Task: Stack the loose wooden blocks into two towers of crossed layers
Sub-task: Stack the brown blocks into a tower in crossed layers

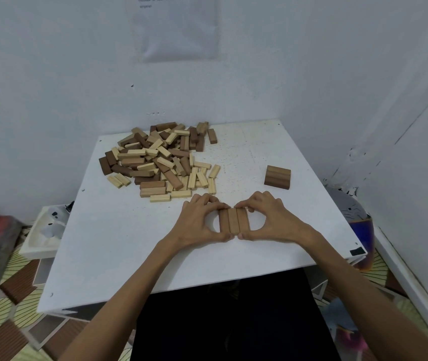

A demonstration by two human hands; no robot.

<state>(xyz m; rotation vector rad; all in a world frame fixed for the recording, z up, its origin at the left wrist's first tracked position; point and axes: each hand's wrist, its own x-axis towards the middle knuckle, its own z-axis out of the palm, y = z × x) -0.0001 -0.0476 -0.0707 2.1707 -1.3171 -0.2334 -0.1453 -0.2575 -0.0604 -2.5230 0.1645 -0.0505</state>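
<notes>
together my left hand (199,221) and right hand (268,220) curl around a row of three brown blocks (233,220) just below the frame's centre. my thumbs meet at its near end and my fingertips at its far end, pinching the blocks side by side on the white surface (129,243). right of centre, apart from my hands, sits a short stack of dark blocks (277,177). the loose pile (160,160) sprawls at centre left.

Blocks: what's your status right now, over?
Both busy: left hand, right hand pinch the three-block row on the table. Apart, far right: dark stack. Behind: loose pile, nothing in the way.
</notes>
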